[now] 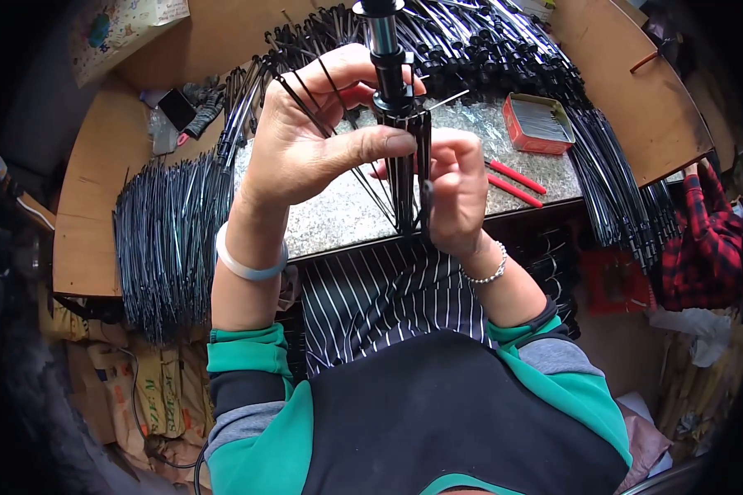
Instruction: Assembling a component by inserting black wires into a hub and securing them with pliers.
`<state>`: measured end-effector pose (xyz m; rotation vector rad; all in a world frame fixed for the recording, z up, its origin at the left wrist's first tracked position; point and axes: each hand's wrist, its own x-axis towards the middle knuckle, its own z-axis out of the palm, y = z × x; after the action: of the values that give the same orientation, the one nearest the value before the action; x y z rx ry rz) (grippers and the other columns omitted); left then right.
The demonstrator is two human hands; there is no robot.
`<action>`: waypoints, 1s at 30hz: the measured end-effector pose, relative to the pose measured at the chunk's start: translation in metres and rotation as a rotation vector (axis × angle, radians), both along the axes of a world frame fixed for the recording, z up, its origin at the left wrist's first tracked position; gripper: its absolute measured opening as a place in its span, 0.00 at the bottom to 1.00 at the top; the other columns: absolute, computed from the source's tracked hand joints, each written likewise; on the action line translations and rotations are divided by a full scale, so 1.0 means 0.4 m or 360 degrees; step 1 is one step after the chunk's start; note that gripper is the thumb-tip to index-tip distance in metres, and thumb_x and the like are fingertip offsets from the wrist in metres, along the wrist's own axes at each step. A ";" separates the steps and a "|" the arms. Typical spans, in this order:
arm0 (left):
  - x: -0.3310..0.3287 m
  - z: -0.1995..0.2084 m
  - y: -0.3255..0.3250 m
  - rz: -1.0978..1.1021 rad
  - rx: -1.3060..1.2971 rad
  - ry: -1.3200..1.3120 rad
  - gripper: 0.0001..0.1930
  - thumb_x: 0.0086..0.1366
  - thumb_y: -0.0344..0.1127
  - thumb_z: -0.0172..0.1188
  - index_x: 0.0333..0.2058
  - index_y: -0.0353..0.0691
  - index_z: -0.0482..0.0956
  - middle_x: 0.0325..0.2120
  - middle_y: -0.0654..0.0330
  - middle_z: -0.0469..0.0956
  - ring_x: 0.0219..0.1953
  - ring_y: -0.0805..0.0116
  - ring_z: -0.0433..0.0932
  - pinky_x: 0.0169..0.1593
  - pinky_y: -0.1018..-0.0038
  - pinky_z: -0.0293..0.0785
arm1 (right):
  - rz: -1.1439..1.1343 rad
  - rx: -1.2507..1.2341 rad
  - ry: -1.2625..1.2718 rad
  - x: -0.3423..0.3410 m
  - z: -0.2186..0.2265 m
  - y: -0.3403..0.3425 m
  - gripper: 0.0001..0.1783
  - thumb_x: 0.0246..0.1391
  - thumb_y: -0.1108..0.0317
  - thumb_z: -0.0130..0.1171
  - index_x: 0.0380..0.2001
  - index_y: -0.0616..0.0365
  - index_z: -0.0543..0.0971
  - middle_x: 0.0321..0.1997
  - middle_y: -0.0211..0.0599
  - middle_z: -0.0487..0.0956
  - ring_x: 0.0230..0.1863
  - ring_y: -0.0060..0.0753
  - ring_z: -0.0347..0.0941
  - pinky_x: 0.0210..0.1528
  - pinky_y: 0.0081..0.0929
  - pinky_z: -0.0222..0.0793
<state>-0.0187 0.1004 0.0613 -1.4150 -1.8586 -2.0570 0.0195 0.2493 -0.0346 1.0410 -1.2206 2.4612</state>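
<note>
An umbrella frame (401, 169) with a metal shaft and black ribs stands nearly upright in front of me. My left hand (301, 148) is closed round its upper part, the thumb lying across the front just below the black hub. A few loose ribs slant down past that hand's palm. On the other side, my right hand (461, 194) has its fingers curled against the folded ribs; the ribs partly hide its fingertips. A thin pale wire (448, 100) sticks out to the right from near the hub.
Red-handled pliers (516, 183) lie on the speckled worktop (322, 223), near a red tin (539, 124) of thin metal pins. Bundles of black ribs (173, 239) hang at the left edge. More umbrella frames (487, 49) are piled behind and at right. A phone (177, 110) lies at the left.
</note>
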 end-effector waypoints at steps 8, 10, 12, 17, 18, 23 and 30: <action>0.021 -0.012 0.017 0.0237 0.0040 0.0133 0.18 0.49 0.23 0.65 0.40 0.31 0.73 0.35 0.59 0.74 0.38 0.73 0.73 0.46 0.76 0.69 | -0.0378 0.0240 0.0073 0.008 0.010 0.010 0.15 0.52 0.75 0.56 0.42 0.64 0.67 0.45 0.43 0.73 0.46 0.27 0.70 0.50 0.26 0.66; 0.032 -0.014 0.023 0.0300 0.0062 0.0192 0.14 0.53 0.21 0.59 0.40 0.29 0.73 0.35 0.59 0.74 0.39 0.74 0.73 0.46 0.78 0.68 | -0.0420 0.0247 0.0070 0.007 0.016 0.007 0.13 0.52 0.75 0.56 0.41 0.64 0.68 0.42 0.37 0.74 0.41 0.21 0.70 0.44 0.20 0.66; 0.041 -0.015 0.034 0.0344 0.0061 0.0157 0.15 0.53 0.21 0.59 0.41 0.29 0.72 0.35 0.59 0.74 0.39 0.74 0.73 0.46 0.78 0.69 | -0.0432 0.0240 0.0055 0.006 0.016 0.009 0.13 0.52 0.76 0.56 0.40 0.64 0.68 0.42 0.38 0.74 0.42 0.21 0.70 0.44 0.20 0.67; 0.073 -0.018 0.058 0.0545 0.0010 0.0130 0.19 0.60 0.23 0.52 0.50 0.28 0.66 0.39 0.56 0.74 0.42 0.72 0.73 0.47 0.77 0.69 | -0.0461 0.0175 -0.0030 0.010 0.021 0.007 0.12 0.51 0.78 0.56 0.39 0.65 0.69 0.43 0.38 0.73 0.43 0.22 0.70 0.45 0.21 0.67; 0.085 -0.018 0.062 0.0555 0.0051 0.0073 0.20 0.61 0.25 0.51 0.52 0.27 0.64 0.40 0.54 0.74 0.43 0.69 0.74 0.49 0.75 0.69 | -0.0465 0.0151 -0.0058 0.011 0.022 0.007 0.12 0.51 0.78 0.56 0.39 0.65 0.69 0.43 0.39 0.73 0.43 0.23 0.70 0.46 0.22 0.67; 0.088 -0.032 0.080 0.0526 0.0166 -0.0034 0.23 0.64 0.32 0.50 0.55 0.28 0.59 0.42 0.53 0.73 0.44 0.68 0.74 0.50 0.74 0.69 | -0.0460 0.0197 -0.0062 0.003 0.016 0.009 0.10 0.50 0.79 0.57 0.37 0.65 0.70 0.43 0.41 0.73 0.44 0.24 0.70 0.47 0.23 0.68; 0.086 -0.054 0.088 0.0246 0.0272 -0.0051 0.35 0.60 0.42 0.56 0.58 0.31 0.50 0.44 0.59 0.67 0.46 0.73 0.69 0.51 0.76 0.66 | -0.0502 0.0244 -0.0202 0.010 0.027 0.013 0.08 0.45 0.78 0.62 0.31 0.62 0.76 0.41 0.39 0.76 0.42 0.26 0.73 0.44 0.25 0.71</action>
<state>0.0158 0.1357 0.0399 -1.1671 -1.6963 -2.1156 0.0236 0.2546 -0.0238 0.6698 -1.5033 2.2461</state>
